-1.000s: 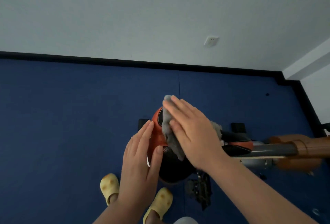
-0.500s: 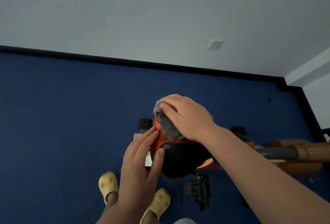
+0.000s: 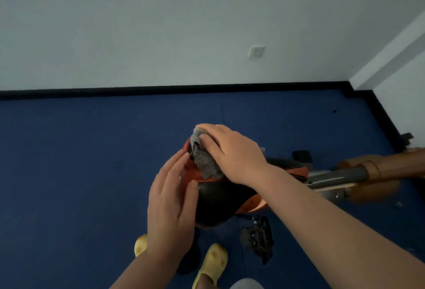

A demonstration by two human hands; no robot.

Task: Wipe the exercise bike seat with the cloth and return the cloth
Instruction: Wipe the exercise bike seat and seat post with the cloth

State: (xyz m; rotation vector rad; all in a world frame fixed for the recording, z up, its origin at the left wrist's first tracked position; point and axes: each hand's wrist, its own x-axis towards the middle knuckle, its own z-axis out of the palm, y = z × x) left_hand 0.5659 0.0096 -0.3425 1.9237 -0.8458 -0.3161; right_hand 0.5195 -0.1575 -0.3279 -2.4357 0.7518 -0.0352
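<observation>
Head view looks down at a bike seat (image 3: 220, 199) that is black on top with orange edges. It sits over a blue floor (image 3: 80, 173).

The right hand (image 3: 232, 155) lies on a gray cloth (image 3: 203, 162). The hand is bent over it, with fingers (image 3: 208, 145) pressing the cloth down on the far orange end of the seat. So this grip is closed on the cloth (a fluffy bit sticks out under the palm).

The left hand (image 3: 170, 206) is open and flat, and its grip holds nothing. Its thumb touches the near left edge of the seat. Its fingertips reach up close to the cloth, but I cannot tell if they touch it.

A gray bar (image 3: 335, 176) goes from the seat to the right, into a blurry orange part (image 3: 379, 169) of the bike. A black pedal (image 3: 259, 238) hangs below the seat.

Two yellow shoes (image 3: 213, 261) stand on the floor near the bottom edge. A white wall (image 3: 161, 24) is behind, with a small white socket (image 3: 255, 51) on it, and a black strip (image 3: 184, 88) runs along where the wall meets the floor.
</observation>
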